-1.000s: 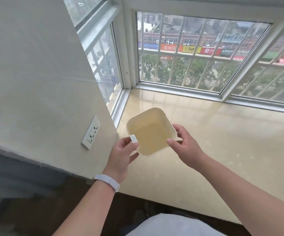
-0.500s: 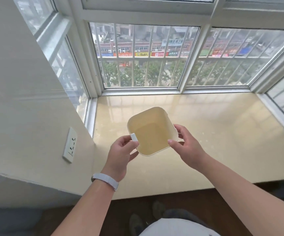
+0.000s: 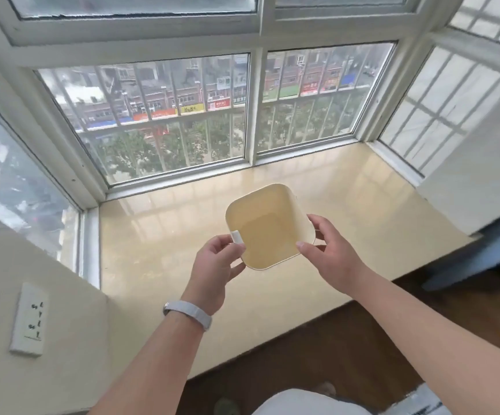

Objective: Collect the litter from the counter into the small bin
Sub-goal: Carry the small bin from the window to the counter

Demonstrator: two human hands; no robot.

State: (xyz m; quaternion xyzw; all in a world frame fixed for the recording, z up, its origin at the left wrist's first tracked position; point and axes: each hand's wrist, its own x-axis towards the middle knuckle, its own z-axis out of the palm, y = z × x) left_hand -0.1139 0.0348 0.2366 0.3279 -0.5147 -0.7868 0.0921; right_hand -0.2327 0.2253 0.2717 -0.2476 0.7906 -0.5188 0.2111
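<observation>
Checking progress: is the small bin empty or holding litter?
Empty: the small bin, held by left hand and right hand, shows only its bare inside.

No text can be read. Coloured shop signs (image 3: 193, 108) are seen on the buildings beyond the window, red, yellow and blue, but their characters are too small and blurred to be made out. The small white tab (image 3: 238, 236) on the bin's (image 3: 268, 205) rim is blank.
</observation>
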